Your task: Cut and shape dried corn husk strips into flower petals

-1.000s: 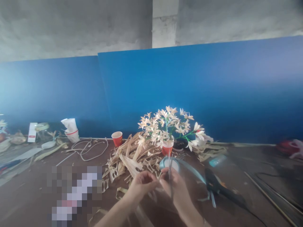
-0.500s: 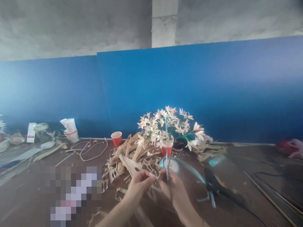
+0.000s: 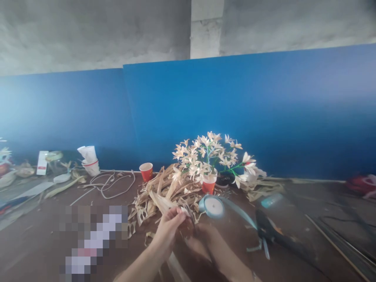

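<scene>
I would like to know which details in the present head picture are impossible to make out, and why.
All in the head view:
Bare right hand: blur hides its finger positions.
Slim dark tool at that hand: blurred, exact shape unclear.
Small pale piece at the bare left hand: fingers cover part of it.
Pale oblong item, lower left: hidden by pixelation.
White flowers, far left: cut off by the picture edge.

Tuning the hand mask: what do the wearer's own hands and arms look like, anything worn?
Left hand: bare, no glove. Right hand: no glove visible, but motion-blurred, finger detail lost. Left forearm and right forearm: no sleeves within the frame. A faint thin line by the right forearm may be a band; too blurred to tell.
</scene>
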`<state>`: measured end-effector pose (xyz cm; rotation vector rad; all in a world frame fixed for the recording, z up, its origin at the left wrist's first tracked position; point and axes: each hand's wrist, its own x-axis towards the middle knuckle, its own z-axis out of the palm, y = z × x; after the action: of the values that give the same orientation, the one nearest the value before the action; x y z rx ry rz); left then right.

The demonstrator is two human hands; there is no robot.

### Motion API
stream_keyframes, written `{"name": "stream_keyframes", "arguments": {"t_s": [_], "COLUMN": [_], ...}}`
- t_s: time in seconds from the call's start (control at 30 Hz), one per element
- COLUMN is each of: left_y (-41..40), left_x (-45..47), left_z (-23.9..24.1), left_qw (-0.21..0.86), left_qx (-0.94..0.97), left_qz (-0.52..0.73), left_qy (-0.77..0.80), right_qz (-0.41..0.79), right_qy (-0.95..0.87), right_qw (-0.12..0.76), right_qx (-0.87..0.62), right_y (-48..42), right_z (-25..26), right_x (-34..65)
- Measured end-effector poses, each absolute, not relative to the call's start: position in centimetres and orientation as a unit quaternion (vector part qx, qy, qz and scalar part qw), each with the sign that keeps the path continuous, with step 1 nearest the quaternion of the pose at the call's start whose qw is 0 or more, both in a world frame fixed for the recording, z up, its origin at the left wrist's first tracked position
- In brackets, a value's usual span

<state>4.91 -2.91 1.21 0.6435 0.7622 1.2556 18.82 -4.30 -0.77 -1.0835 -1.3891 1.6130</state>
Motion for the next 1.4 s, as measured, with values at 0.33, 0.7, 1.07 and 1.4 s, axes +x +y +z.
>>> {"name": "stream_keyframes", "arguments": {"t_s": [0.33,0.7,1.07,1.4], "left_y": [-2.89,-3.0,-2.83,-2.7], "left_x": [4.88,4.9,4.88,4.71], "left_z": [0.97,1.42,1.36,1.3], "left_qw": [0.689,0.684,0.68,0.687], "left_qx": [0.298,0.294,0.299,0.301], "left_qz": [0.566,0.564,0.567,0.559], "left_qy": [0.342,0.356,0.356,0.352], "right_qz": [0.618,0.615,0.608,0.605], "right_qy": [-0.545,-0.539,-0.544,-0.553], "right_qw": [0.363,0.353,0.354,0.348], "right_qx": [-0.435,-0.455,-0.458,-0.455], "right_y": [-4.66,-4.47,-4.47,-4.35], "right_z": [-0.36,-0.49,-0.54,-0.44], "right_x": [18.63,18.46,18.42,18.49]}}
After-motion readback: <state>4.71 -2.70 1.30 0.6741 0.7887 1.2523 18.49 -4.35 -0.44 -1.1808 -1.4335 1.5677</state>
